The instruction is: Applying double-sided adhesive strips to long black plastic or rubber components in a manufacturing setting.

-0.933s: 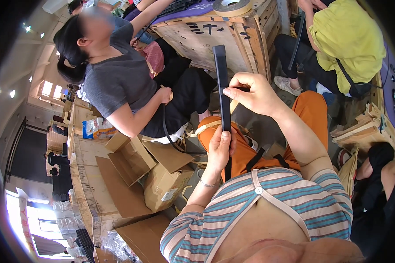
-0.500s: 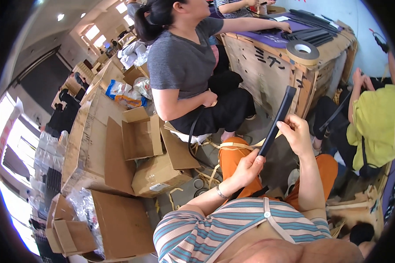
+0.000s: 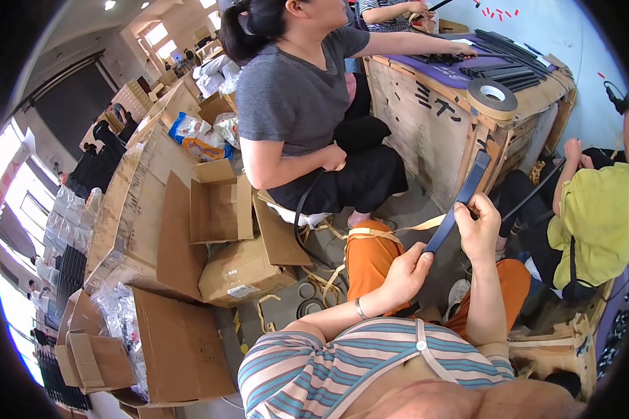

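A flat, dark blue-black strip (image 3: 468,185) is held aslant in front of me, its far end pointing up and right. Around its lower end my left hand (image 3: 405,274) is closed, thumb on top. Higher up, the fingers and thumb of my right hand (image 3: 479,229) pinch at the strip's right edge. A narrow tan ribbon (image 3: 426,225), like tape backing, runs from my orange-trousered left knee (image 3: 372,255) to behind the strip. Whether the right fingers also hold that ribbon is hidden.
Ahead, a co-worker in grey (image 3: 300,98) reaches onto a wooden crate table (image 3: 426,112) with black strips and a tape roll (image 3: 492,98). Someone in yellow-green (image 3: 594,216) sits at right. Open cardboard boxes (image 3: 182,349) stand at left; loose tan ribbon (image 3: 265,314) lies on the floor.
The strip and both my hands have shifted slightly right and down in the picture. The strip has turned to show more of its broad face. The co-worker in grey still reaches across the table.
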Demonstrator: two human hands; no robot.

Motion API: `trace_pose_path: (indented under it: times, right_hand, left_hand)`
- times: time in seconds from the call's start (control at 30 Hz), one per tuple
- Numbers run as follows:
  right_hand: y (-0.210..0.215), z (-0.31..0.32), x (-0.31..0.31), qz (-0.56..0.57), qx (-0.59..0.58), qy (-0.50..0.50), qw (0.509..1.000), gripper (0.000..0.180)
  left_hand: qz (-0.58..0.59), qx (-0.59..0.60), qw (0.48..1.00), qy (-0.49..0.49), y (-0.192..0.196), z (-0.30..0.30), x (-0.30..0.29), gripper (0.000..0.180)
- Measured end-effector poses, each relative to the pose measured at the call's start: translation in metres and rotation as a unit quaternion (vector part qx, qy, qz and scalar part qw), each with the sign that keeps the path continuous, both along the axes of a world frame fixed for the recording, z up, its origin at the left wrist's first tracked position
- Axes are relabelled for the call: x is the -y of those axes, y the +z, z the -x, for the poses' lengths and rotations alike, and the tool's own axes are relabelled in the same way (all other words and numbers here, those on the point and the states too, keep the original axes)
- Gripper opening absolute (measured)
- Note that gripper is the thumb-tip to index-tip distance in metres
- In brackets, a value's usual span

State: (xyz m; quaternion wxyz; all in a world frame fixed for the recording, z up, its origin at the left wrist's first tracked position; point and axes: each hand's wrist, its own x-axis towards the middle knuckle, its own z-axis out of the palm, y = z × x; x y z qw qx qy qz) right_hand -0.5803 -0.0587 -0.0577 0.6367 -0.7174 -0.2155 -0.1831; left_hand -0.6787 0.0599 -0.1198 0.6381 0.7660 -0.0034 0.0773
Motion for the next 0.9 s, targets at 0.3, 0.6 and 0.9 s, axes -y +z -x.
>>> trace_pose_path:
  times: [0.3,0.6,0.9]
  right_hand:
    - [0.015,0.009,0.001,0.027,0.045,0.033,0.998,0.016]
    - [0.029,0.010,0.023,0.043,0.038,0.052,0.997,0.015]
    - [0.029,0.013,0.026,0.017,0.014,0.058,0.998,0.017]
  left_hand:
    - [-0.078,0.051,0.991,0.098,0.018,-0.009,-0.015,0.022]
    - [-0.073,0.134,0.981,0.118,0.035,-0.018,-0.042,0.017]
    - [0.147,0.042,0.987,-0.047,0.046,-0.009,-0.055,0.022]
